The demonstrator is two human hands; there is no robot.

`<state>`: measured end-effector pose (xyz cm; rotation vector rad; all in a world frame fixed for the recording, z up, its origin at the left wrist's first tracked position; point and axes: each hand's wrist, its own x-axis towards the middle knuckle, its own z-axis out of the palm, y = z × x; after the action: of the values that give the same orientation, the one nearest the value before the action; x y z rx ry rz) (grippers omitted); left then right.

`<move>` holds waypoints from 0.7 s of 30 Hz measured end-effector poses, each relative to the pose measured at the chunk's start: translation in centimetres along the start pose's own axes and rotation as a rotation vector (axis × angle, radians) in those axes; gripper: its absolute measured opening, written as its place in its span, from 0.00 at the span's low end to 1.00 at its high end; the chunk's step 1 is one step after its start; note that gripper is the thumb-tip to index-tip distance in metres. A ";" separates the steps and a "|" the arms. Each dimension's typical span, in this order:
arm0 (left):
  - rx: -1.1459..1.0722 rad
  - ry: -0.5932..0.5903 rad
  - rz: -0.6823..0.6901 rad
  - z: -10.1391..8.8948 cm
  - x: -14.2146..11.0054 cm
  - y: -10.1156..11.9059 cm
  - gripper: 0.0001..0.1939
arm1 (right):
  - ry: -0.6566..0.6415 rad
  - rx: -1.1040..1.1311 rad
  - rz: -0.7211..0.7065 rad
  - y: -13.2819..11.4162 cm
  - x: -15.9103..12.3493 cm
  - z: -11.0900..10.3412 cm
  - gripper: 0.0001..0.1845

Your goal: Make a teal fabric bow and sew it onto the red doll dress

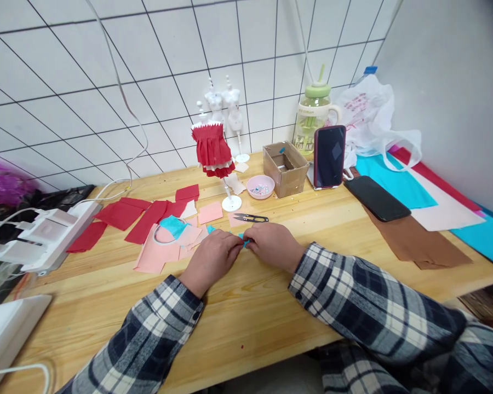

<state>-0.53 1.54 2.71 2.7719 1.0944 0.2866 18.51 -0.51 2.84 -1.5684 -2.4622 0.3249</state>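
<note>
Both hands meet low over the wooden table, pinching a small piece of blue crepe paper between them. My left hand has its fingers closed on the piece's left side. From the other side my right hand grips it with thumb and fingers together. Most of the piece is hidden by my fingers. Just beyond my hands lie black thread snips. Left of my left hand, pink paper pieces and a blue scrap overlap. A small mannequin in a red pleated dress stands farther back.
Behind are a pink bowl of beads, a cardboard box, a propped phone and a green-lidded bottle. Red pieces and a power strip lie left. A dark phone rests on coloured sheets right.
</note>
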 end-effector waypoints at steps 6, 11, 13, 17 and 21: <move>-0.008 0.001 -0.004 0.1 0.2 0.2 0.10 | 0.017 -0.033 -0.025 0.1 0.0 0.2 0.12; -0.007 0.018 0.034 0.1 0.4 0.3 0.09 | 0.025 -0.035 -0.026 0.1 0.0 0.3 0.12; -0.011 -0.004 0.043 0.1 0.4 0.2 0.09 | 0.008 -0.033 -0.024 0.1 0.0 0.3 0.12; -0.046 -0.003 0.008 0.1 0.2 0.0 0.09 | -0.025 -0.036 -0.017 0.2 0.1 0.1 0.13; -0.065 0.009 -0.018 0.2 0.1 -0.1 0.11 | -0.029 -0.028 -0.007 0.2 0.2 0.0 0.14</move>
<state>-0.45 1.66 2.49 2.7053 1.0909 0.3263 18.63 -0.22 2.78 -1.5764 -2.5036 0.3158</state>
